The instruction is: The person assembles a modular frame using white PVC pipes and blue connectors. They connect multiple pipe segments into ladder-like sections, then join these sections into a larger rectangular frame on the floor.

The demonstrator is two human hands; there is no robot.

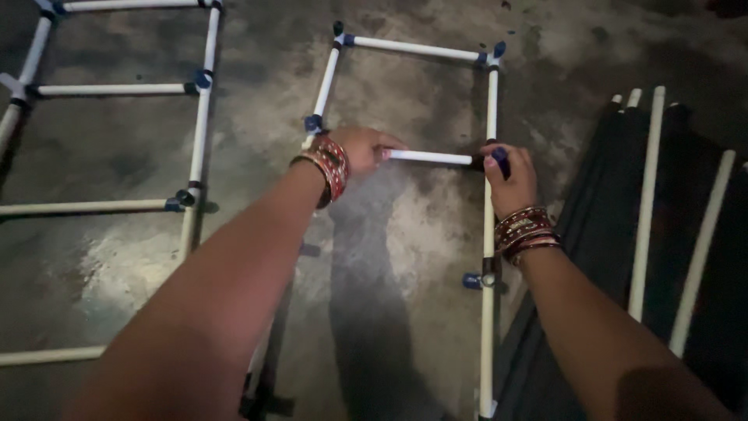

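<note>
the short white rod (431, 157) lies level, its long axis running left to right across the frame, at mid-height of the ladder-like pipe frame (491, 203) on the concrete floor (405, 257). its left end sits in the left hand (360, 148); its right end meets the right upright at a dark blue connector (501, 161). a second pipe frame (199, 117) lies well apart to the left. loose white rods (645, 210) rest on dark sheeting (600, 234) to the right. nothing lies across the rod between the hands. both arms extend forward, with red bangles (333, 165) at each wrist. left fingers are curled closed around the rod end; the right hand (510, 175) pinches the connector with fingers pressed together.
</note>
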